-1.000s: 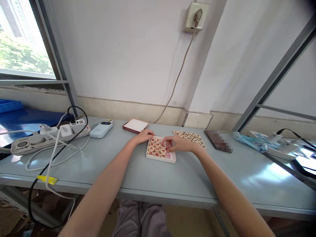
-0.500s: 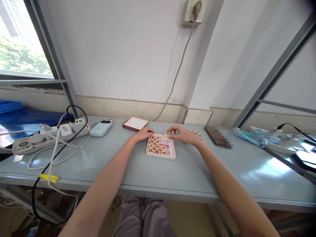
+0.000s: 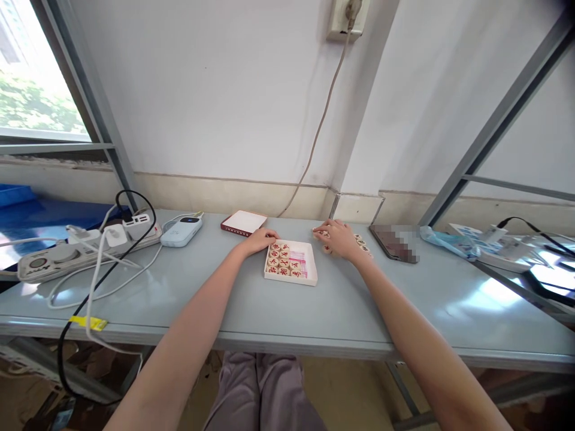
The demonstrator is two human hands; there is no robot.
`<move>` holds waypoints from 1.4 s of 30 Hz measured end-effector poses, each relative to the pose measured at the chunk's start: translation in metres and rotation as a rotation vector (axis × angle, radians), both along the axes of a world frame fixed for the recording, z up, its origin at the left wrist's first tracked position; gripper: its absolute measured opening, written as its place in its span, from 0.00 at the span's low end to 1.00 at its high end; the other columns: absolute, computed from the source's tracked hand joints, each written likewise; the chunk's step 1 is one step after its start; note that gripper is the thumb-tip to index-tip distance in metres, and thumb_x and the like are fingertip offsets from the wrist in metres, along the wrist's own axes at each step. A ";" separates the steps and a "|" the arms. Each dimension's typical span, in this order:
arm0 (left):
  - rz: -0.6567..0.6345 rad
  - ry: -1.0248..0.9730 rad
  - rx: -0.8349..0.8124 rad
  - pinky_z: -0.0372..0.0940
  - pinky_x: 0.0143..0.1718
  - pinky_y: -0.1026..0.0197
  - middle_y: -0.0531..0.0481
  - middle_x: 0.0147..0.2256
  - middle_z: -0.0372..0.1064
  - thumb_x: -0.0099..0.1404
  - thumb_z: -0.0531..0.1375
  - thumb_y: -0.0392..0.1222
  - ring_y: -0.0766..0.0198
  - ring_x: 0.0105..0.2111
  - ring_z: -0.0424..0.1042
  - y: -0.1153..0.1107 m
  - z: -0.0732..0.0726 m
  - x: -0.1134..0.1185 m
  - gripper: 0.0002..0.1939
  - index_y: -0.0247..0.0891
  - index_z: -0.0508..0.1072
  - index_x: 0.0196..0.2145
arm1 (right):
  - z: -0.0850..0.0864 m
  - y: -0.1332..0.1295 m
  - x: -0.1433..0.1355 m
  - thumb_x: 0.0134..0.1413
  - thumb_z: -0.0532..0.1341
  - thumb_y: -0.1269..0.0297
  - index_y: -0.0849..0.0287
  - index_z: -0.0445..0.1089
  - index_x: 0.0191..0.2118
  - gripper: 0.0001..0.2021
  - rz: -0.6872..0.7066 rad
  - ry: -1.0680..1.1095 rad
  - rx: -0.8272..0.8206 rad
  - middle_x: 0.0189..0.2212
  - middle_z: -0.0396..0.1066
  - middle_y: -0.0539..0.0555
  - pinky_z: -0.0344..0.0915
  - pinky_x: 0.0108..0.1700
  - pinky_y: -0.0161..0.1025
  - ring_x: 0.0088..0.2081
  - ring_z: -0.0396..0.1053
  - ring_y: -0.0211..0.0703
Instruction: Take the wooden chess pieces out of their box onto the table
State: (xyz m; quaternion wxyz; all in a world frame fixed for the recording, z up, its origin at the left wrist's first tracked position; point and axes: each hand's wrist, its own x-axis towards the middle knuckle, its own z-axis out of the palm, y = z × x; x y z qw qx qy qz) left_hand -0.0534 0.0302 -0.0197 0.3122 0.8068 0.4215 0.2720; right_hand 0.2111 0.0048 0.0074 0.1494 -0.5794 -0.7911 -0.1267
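A shallow white box (image 3: 313,263) sits on the table in front of me, with several round Chinese chess pieces (image 3: 284,263) with red characters in its left and lower part. Pink markings show on its bare floor at the right. My left hand (image 3: 260,240) holds the box at its far left corner, fingers bent over the rim. To the right of the box, my right hand (image 3: 340,238) reaches palm down over loose Chinese chess pieces (image 3: 363,244). Its fingers are apart, and a piece lies under them. The hand partly hides the pile.
Behind my left hand lies a dark red box lid (image 3: 244,222). A phone (image 3: 394,244) lies right of the loose pieces. On the left are a pale blue power device (image 3: 182,231), a power strip (image 3: 90,251) and tangled cables. A plastic bag (image 3: 449,244) lies at the right.
My right hand has moved right, from above the box to the loose pieces; the piece it held is no longer seen between its fingers. My left hand stays at the box corner.
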 end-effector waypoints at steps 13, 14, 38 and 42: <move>0.007 -0.001 -0.010 0.62 0.41 0.64 0.49 0.37 0.72 0.53 0.50 0.38 0.62 0.38 0.69 -0.002 0.001 0.000 0.15 0.34 0.74 0.34 | -0.004 0.007 0.015 0.57 0.46 0.52 0.44 0.73 0.41 0.19 -0.062 -0.016 -0.066 0.43 0.66 0.54 0.54 0.44 0.46 0.46 0.59 0.51; 0.009 0.000 -0.014 0.62 0.42 0.64 0.49 0.37 0.73 0.53 0.51 0.38 0.61 0.39 0.69 -0.002 0.001 0.000 0.15 0.35 0.74 0.34 | -0.001 0.005 0.014 0.58 0.46 0.52 0.44 0.73 0.42 0.19 -0.055 0.030 -0.065 0.43 0.67 0.54 0.54 0.44 0.46 0.46 0.60 0.51; 0.018 0.016 0.003 0.61 0.43 0.63 0.49 0.37 0.72 0.52 0.50 0.38 0.60 0.40 0.68 -0.001 0.000 0.000 0.16 0.35 0.74 0.34 | 0.008 -0.005 0.000 0.50 0.54 0.50 0.50 0.70 0.44 0.18 0.102 0.110 -0.175 0.45 0.66 0.55 0.53 0.48 0.49 0.49 0.59 0.53; 0.018 0.015 -0.014 0.61 0.42 0.63 0.49 0.37 0.72 0.52 0.50 0.38 0.61 0.40 0.68 -0.002 0.000 0.000 0.16 0.35 0.74 0.34 | -0.001 0.002 0.009 0.51 0.53 0.53 0.48 0.70 0.44 0.16 0.058 0.044 -0.128 0.45 0.66 0.54 0.53 0.46 0.51 0.48 0.59 0.53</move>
